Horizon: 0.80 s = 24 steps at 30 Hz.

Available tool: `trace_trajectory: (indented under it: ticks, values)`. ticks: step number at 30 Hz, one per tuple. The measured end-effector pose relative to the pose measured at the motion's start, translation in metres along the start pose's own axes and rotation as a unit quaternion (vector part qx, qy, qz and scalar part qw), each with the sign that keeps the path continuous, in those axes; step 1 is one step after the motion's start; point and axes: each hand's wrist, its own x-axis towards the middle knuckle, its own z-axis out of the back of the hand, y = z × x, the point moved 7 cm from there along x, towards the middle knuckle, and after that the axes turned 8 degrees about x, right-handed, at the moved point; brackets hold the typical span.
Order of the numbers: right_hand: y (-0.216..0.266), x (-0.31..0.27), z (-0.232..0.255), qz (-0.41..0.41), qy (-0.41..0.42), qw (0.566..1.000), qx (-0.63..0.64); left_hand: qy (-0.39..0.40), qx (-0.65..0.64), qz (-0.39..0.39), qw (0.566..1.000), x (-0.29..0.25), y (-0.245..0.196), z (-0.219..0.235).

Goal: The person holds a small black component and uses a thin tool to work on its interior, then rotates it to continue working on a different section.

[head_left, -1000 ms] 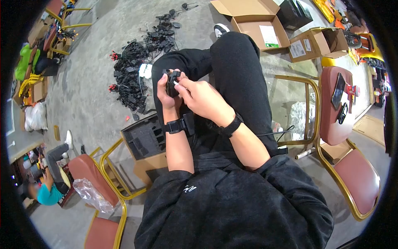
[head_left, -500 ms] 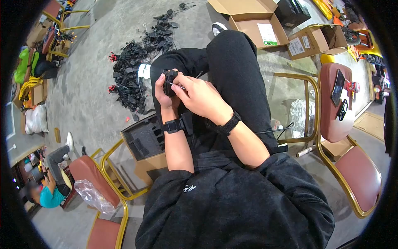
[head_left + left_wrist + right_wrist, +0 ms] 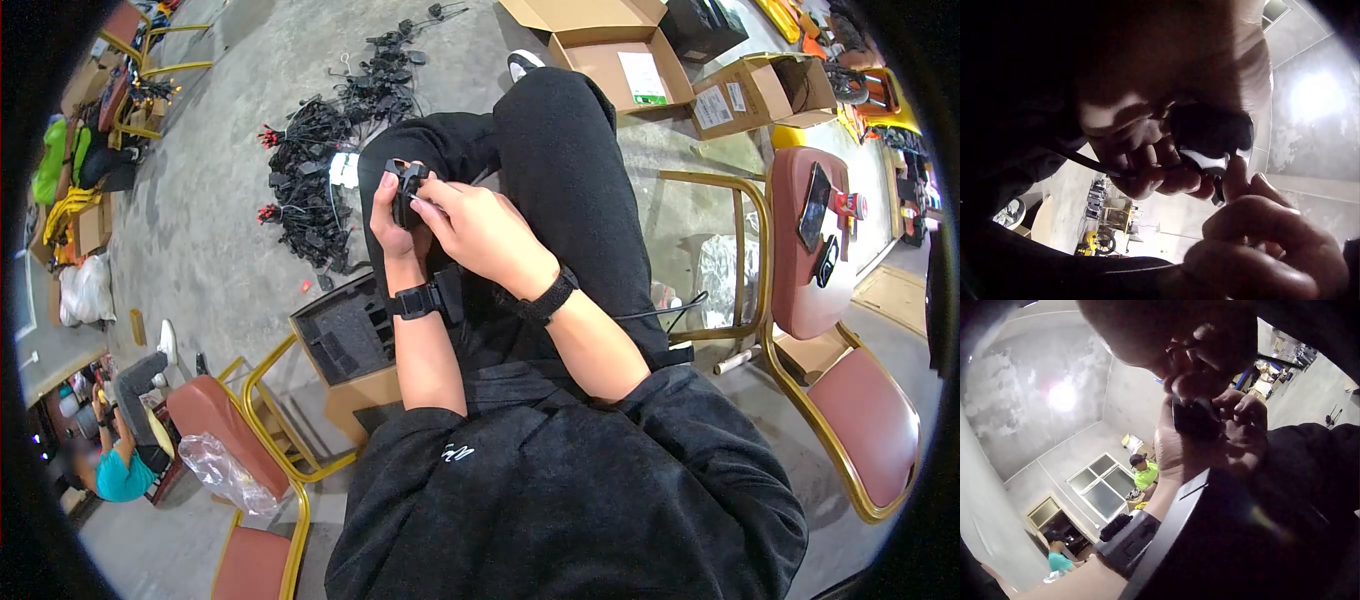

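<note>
My left hand (image 3: 397,228) holds a small black device (image 3: 408,192) above my lap, thumb along its near side. Seen from the left wrist, the device (image 3: 1210,134) lies against the left palm, and a thin black cable (image 3: 1088,164) passes by the curled fingers. My right hand (image 3: 490,232) meets it from the other side, index finger and thumb curled at its edge. The right hand (image 3: 1266,244) comes up from below in the left wrist view. I cannot tell whether a thin piece is also pinched there. Black bands circle both wrists.
A heap of black cabled devices (image 3: 310,180) lies on the floor beyond my knee. An open black case (image 3: 345,330) sits at my left. Cardboard boxes (image 3: 620,70) stand ahead. Chairs flank me; the right one (image 3: 800,300) carries a phone (image 3: 815,205). A seated person (image 3: 125,465) is further left.
A thin light piece showing at the right fingertips earlier is now hidden. The device has turned slightly in the left hand; both hands stay together over my lap.
</note>
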Motion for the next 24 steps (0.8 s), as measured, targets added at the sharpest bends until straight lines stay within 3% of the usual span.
trace_trajectory:
  ticks: [2,12,14,18,20,24]
  values:
    - [-0.01,-0.001,-0.006,-0.088,0.042,0.993,0.069,0.101,-0.078,0.005,0.992,0.002,0.003,-0.003]
    - [-0.009,0.0,-0.005,-0.056,0.039,0.997,0.021,0.043,-0.045,0.043,0.997,0.001,0.008,0.005]
    - [-0.007,0.0,-0.003,-0.006,0.003,1.0,0.03,0.023,-0.034,0.046,0.998,-0.001,0.003,-0.001]
    - [-0.01,0.0,-0.005,-0.026,0.021,0.999,0.024,0.054,-0.022,0.073,0.996,-0.002,0.004,-0.001]
    - [-0.012,0.001,-0.009,-0.01,0.028,0.997,0.069,0.006,-0.057,0.072,0.996,-0.002,0.006,0.004]
    - [-0.005,0.001,-0.008,-0.001,0.031,0.996,0.084,0.036,-0.115,0.091,0.989,-0.002,0.007,0.003]
